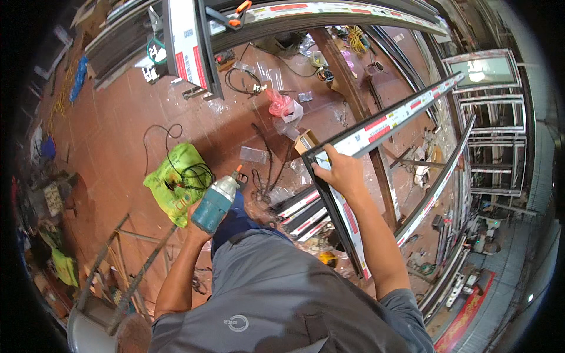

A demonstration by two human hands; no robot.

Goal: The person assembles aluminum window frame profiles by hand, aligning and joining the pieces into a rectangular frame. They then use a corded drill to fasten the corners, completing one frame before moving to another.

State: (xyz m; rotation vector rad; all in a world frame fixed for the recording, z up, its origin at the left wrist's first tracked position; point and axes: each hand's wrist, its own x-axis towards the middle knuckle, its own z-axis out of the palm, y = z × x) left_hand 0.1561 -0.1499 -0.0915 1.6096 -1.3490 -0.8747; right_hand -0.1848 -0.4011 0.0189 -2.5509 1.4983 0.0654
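Observation:
My left hand [197, 228] is wrapped round the grip of a teal and silver cordless driver [213, 207], largely hidden beneath the tool's body. The driver's orange-tipped nose points up and slightly right, away from my body. On the right, my right hand [344, 173] grips the corner of a dark metal window frame [382, 126] whose faces carry white and red protective film. Thumb and forefinger lie over the corner's top face; the other fingers are partly hidden. One side of the frame runs to the far right, another comes back beside my right forearm.
A yellow-green bag [176, 179] with a black cable lies on the tiled floor, left of the driver. More film-covered profiles [341, 9] are stacked across the far side, with an orange-tipped clamp [238, 15] on them. A red plastic bag [281, 105] and loose cords litter the floor.

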